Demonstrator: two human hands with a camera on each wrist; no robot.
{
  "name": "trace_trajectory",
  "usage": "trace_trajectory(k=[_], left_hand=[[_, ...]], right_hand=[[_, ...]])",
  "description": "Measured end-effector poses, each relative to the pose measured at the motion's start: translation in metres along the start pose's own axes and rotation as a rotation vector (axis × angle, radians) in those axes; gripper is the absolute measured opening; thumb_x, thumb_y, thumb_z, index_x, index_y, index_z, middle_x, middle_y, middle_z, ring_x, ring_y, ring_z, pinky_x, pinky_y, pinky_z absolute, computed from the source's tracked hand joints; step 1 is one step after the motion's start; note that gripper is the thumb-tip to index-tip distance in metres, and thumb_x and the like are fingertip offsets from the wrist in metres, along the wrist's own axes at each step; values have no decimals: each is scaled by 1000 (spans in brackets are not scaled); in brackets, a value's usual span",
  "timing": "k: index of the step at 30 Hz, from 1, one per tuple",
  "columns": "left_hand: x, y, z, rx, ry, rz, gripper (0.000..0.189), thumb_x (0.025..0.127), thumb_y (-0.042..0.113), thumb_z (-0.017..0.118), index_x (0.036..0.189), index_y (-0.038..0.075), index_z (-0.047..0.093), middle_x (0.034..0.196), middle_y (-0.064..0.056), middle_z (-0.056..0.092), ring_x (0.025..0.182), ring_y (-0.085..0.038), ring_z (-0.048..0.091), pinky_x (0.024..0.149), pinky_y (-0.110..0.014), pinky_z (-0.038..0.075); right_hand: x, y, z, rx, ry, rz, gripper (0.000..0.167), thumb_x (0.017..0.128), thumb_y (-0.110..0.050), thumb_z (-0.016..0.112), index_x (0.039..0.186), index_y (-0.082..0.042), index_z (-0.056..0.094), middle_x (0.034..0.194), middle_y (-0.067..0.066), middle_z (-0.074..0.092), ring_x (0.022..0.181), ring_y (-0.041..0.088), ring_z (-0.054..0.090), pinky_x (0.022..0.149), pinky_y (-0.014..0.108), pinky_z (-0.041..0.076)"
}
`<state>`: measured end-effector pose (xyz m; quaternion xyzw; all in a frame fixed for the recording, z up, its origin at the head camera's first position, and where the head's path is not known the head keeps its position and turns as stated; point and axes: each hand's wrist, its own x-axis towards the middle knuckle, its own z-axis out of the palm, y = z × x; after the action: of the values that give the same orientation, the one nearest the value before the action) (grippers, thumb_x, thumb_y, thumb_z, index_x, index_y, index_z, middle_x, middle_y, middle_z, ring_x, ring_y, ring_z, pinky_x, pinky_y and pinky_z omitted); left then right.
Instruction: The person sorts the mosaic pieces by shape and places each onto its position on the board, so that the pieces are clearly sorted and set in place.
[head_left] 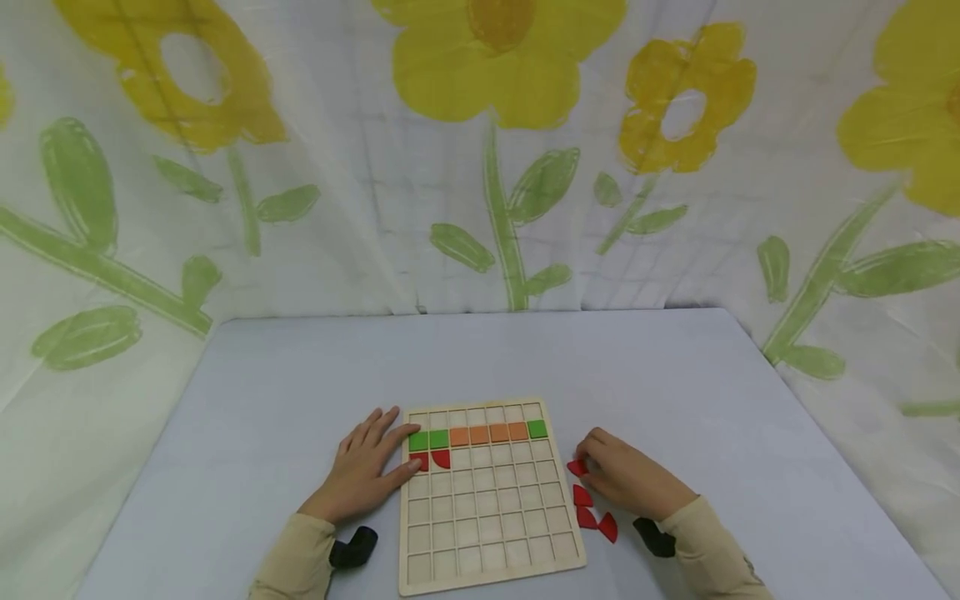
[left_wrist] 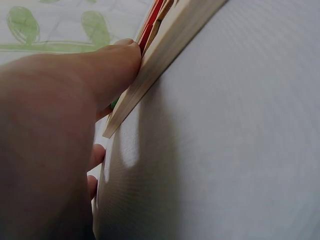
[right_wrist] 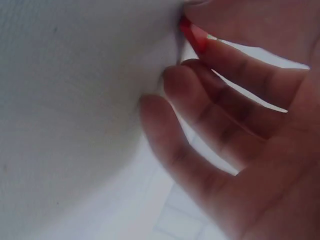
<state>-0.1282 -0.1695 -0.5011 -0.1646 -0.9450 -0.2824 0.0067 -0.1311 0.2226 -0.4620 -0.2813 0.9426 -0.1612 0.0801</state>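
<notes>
A wooden grid board [head_left: 487, 506] lies on the table, with a row of green squares [head_left: 438, 439] and orange squares [head_left: 489, 433] near its far side. Below that row sit a red square [head_left: 419, 461] and a red quarter-circle piece [head_left: 441, 458]. My left hand [head_left: 365, 472] rests at the board's left edge, fingers spread; its thumb touches the red square and its index finger the leftmost green square. Right of the board, my right hand [head_left: 626, 473] pinches another red quarter-circle piece [right_wrist: 196, 36] between thumb and index finger, at the tabletop.
Several loose red pieces [head_left: 587, 518] lie between the board and my right forearm. Black wrist mounts [head_left: 354, 548] sit at both wrists. Behind the white table [head_left: 480, 354] hangs a curtain [head_left: 337, 250] painted with yellow flowers.
</notes>
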Motion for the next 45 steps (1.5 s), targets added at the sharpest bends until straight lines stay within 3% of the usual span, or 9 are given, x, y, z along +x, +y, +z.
trace_trajectory(k=[8, 17, 28, 39, 45], left_hand=[[1, 0, 1, -6, -2, 11, 51, 92, 45, 59, 137, 22, 52, 155, -15, 30, 144, -40, 18, 108, -63, 15], [1, 0, 2, -16, -6, 15, 51, 92, 45, 59, 137, 21, 52, 154, -15, 30, 143, -40, 18, 108, -63, 15], [2, -5, -3, 23, -10, -22, 53, 92, 51, 56, 137, 24, 51, 156, -12, 28, 144, -36, 16, 108, -62, 16], [2, -6, 0, 3, -1, 13, 53, 92, 47, 58, 138, 22, 50, 156, -13, 28, 144, -37, 16, 108, -62, 14], [1, -7, 5, -6, -6, 4, 53, 92, 50, 57, 137, 24, 51, 156, -12, 28, 145, -37, 16, 108, -63, 15]], right_hand=[[3, 0, -1, 19, 35, -13, 18, 91, -13, 66, 106, -12, 58, 98, -7, 58, 83, 4, 53, 74, 21, 52], [0, -2, -8, 65, -100, -13, 27, 86, -10, 70, 112, -12, 65, 104, -8, 57, 93, 7, 55, 81, 24, 53], [11, 1, -3, -14, -22, -61, 25, 88, -12, 69, 112, -9, 64, 99, -7, 57, 86, 2, 52, 76, 20, 52], [12, -5, -7, -61, -4, -44, 26, 86, -14, 72, 110, -9, 63, 99, -5, 56, 83, 4, 52, 73, 19, 52], [27, -19, -17, -57, 28, -135, 26, 87, -13, 70, 111, -11, 62, 103, -4, 57, 88, 10, 57, 75, 20, 52]])
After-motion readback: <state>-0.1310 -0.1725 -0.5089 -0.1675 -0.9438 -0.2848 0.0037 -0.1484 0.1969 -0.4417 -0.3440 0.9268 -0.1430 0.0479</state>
